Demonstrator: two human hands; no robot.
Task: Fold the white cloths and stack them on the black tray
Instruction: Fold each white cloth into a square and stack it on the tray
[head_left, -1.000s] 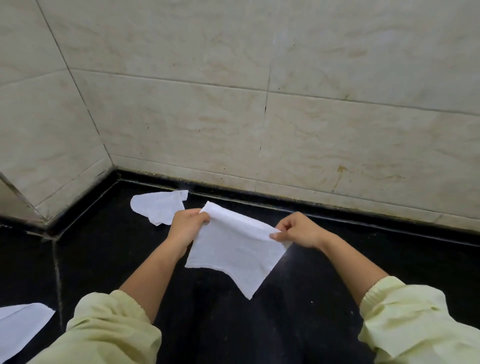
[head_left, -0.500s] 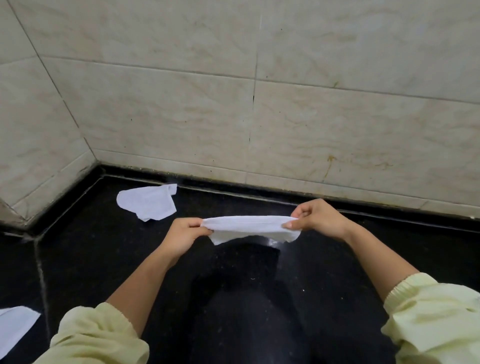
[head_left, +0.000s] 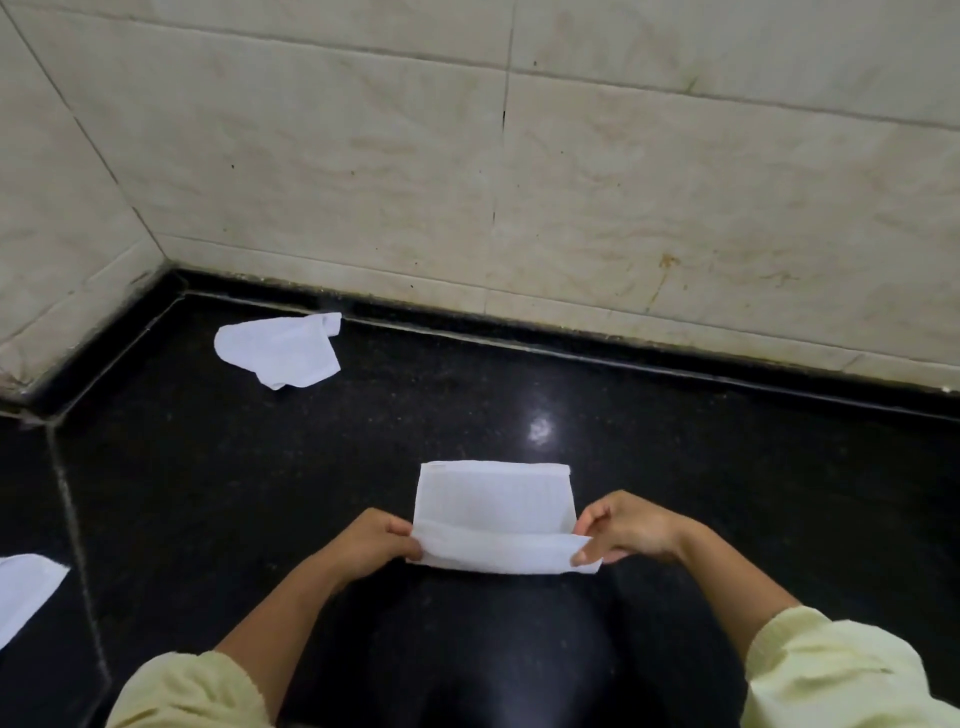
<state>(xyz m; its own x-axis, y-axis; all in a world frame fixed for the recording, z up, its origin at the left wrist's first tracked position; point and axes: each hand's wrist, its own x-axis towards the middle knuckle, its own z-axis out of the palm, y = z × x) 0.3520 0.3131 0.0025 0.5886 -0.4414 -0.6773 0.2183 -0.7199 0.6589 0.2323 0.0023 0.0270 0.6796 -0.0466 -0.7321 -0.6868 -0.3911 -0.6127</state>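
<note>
Lying flat on the black bench (head_left: 727, 467), directly ahead of the person and between both hands: one white cloth (head_left: 493, 499), rectangular, long axis running left to right, far edge square to the wall (head_left: 675, 208). Near edge: a narrow strip turned up and over, raised off the bench. Left hand (head_left: 374, 540): pinching the near-left corner of that strip, thumb on top. Right hand (head_left: 623, 530): pinching the near-right corner, thumb on top, other fingers curled. Both hands sit at the cloth's near end, equally close; the cloth's body extends away from them toward the wall, so the fold in hand likely carries the near edge forward to meet the far edge. Second cloth (head_left: 283, 351): crumpled, unfolded, far left near the wall corner, well apart from the hands, nearer the left. Third cloth (head_left: 26, 587): partly in view at the left edge. Tray: not in view.
</note>
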